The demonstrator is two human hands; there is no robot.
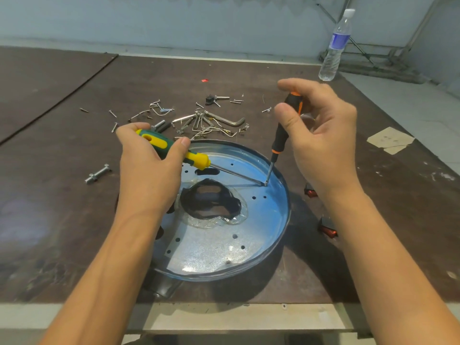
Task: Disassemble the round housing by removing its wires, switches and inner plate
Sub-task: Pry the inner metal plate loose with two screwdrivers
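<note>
Round housing (280, 207) lies open side up on the dark workbench (62, 195), near its front edge. Its galvanized inner plate (211, 250) is seated inside, with black tape and clear film (211, 205) bunched around the central opening.

The left hand (149, 170) is wrapped around a green-and-yellow screwdriver (174, 150). The right hand (321, 135) pinches a black-and-orange screwdriver (281, 135) by its handle. Both tips meet at one spot on the plate beside the far right wall.

Two red rocker switches (328, 229) lie on the bench just right of the housing, and loose wires (211, 130) and screws (159, 108) are piled beyond it. Switches and wires seem to be out, so freeing the plate looks like the remaining job.
</note>
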